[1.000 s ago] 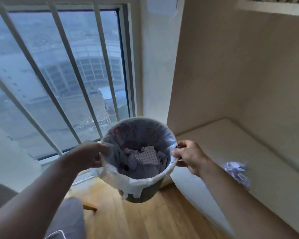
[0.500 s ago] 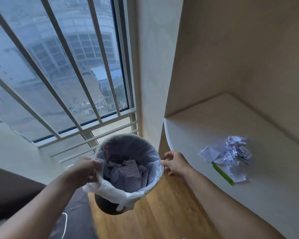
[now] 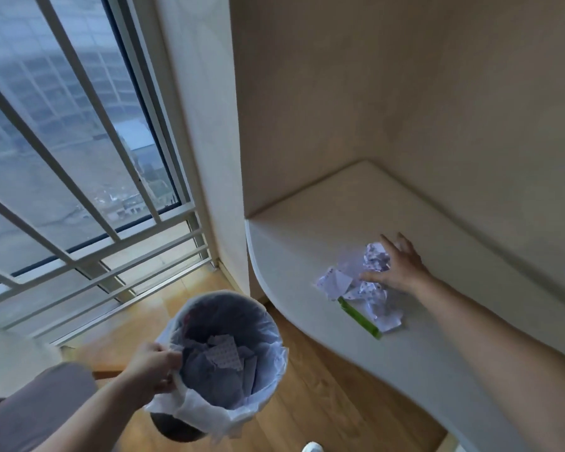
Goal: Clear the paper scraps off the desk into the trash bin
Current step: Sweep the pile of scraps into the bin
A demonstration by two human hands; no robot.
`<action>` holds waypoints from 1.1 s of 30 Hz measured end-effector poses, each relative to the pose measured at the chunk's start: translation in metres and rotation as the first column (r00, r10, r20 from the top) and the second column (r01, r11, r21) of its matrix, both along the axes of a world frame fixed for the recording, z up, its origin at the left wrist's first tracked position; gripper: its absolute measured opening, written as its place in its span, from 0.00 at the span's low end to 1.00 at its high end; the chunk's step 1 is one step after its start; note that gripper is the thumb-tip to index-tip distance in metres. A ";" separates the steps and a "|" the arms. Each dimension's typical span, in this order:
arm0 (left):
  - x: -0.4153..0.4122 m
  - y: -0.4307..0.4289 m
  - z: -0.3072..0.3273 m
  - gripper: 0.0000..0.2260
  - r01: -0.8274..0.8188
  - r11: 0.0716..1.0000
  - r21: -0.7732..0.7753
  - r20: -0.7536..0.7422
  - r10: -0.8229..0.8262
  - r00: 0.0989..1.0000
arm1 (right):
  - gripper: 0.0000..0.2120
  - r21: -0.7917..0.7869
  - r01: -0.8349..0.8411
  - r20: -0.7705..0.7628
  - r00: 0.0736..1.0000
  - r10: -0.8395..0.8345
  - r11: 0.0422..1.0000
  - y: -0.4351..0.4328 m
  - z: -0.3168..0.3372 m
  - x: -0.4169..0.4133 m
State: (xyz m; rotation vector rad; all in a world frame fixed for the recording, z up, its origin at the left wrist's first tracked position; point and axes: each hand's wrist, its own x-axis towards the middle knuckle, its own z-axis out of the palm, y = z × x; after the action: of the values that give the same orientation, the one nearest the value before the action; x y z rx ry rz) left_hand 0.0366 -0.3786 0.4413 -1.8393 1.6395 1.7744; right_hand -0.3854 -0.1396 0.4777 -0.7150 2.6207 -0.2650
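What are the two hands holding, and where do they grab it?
The left hand holds the trash bin by its near rim, pinching the white liner. The right hand is open over the paper scraps, gripping nothing yet.

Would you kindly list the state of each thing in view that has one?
Trash bin: held up off the floor, bag-lined, partly filled with paper.
Left hand: gripping the bin's rim.
Right hand: open, fingers spread over the scraps.
Paper scraps: crumpled, lying on the desk.

The paper scraps point(image 3: 361, 283) are white with a small purplish print, blurred here (possibly dots). A bright green strip point(image 3: 359, 318) lies among them on the cream desk point(image 3: 470, 288); the trash bin point(image 3: 224, 357) has a white liner.
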 end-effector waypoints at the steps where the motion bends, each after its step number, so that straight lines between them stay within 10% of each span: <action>1: -0.006 0.003 -0.002 0.06 0.008 1.000 0.005 -0.001 -0.008 1.000 | 0.54 -0.024 -0.004 0.028 1.000 0.005 1.000 0.001 -0.009 -0.002; 9: -0.042 0.016 -0.013 0.05 0.044 0.999 -0.003 -0.003 -0.044 0.999 | 0.36 -0.230 -0.055 0.016 0.998 0.060 0.972 -0.004 -0.060 0.033; 25: -0.051 0.021 -0.021 0.04 -0.037 0.999 -0.032 0.008 0.038 0.999 | 0.36 -0.313 -0.536 0.111 0.799 0.590 0.784 -0.098 -0.047 0.183; 33: -0.055 0.018 -0.021 0.04 -0.078 0.997 0.007 -0.007 0.078 0.997 | 0.30 -0.537 -0.225 0.173 0.914 0.367 0.813 -0.071 -0.022 0.121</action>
State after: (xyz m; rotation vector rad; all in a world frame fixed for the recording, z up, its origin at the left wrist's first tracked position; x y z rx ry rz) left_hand -0.0182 -0.3610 0.4205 -1.9210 1.5838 1.8165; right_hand -0.2644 -0.2107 0.4553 -1.1603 2.1390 -0.9142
